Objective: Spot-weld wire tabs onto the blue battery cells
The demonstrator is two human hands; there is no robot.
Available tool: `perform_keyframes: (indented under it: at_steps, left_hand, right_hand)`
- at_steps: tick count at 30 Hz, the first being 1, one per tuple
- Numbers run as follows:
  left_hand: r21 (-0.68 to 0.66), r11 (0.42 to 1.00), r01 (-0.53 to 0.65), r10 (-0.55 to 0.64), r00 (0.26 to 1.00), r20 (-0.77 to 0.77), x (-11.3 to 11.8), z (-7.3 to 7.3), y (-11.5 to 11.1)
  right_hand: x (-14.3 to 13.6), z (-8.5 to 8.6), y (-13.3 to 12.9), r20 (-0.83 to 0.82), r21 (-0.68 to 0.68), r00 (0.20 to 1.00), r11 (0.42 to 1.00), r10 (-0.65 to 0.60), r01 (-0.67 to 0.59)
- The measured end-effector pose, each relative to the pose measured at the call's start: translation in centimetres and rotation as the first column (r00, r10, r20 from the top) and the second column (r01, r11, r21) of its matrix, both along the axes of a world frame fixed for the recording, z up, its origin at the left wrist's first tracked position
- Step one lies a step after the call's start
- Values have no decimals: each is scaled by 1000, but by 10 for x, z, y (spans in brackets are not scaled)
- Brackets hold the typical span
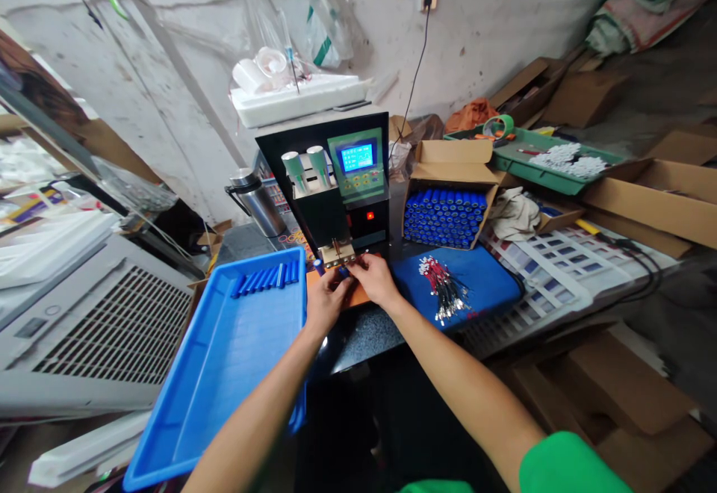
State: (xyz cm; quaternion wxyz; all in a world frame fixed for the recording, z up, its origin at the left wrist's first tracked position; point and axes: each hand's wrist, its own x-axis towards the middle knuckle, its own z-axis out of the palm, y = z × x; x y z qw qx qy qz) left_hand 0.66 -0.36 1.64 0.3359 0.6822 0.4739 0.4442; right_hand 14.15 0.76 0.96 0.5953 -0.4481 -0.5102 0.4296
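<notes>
A black welding machine with a lit blue screen stands at the centre. At its electrodes, my left hand has its fingers closed around a blue cylindrical cell. My right hand is pinched beside that cell; what its fingertips hold is too small to make out. Another blue cell stands just left of the electrodes. An orange board lies beneath the hands. Left of them, a blue tray has a row of blue cells near its far end.
Right of the machine, a cardboard box holds stacked blue cells. Red and black wires lie on a blue pad. A steel flask stands behind the tray. A green tray with white parts sits at the back right.
</notes>
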Motion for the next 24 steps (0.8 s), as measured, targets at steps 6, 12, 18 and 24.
perform_keyframes:
  at_steps: [6,12,18,24]
  left_hand:
    - [5,1000,-3,3,1000,-28,-1,-1,1]
    - [13,1000,-6,6,1000,-20,0,1,0]
    - [6,1000,0,0,999,-36,0,3,-1]
    - [-15,1000,17,-18,999,-34,-2,-3,2]
  right_hand:
    - [0,-1,0,-13,-6,1000,1000,11,-11]
    - [0,-4,1,-6,2,1000,1000,14,-14]
    - [1,-5,1,9,8,1000,1000,20,-20]
    - [1,-6,1,19,3,1000,1000,13,-13]
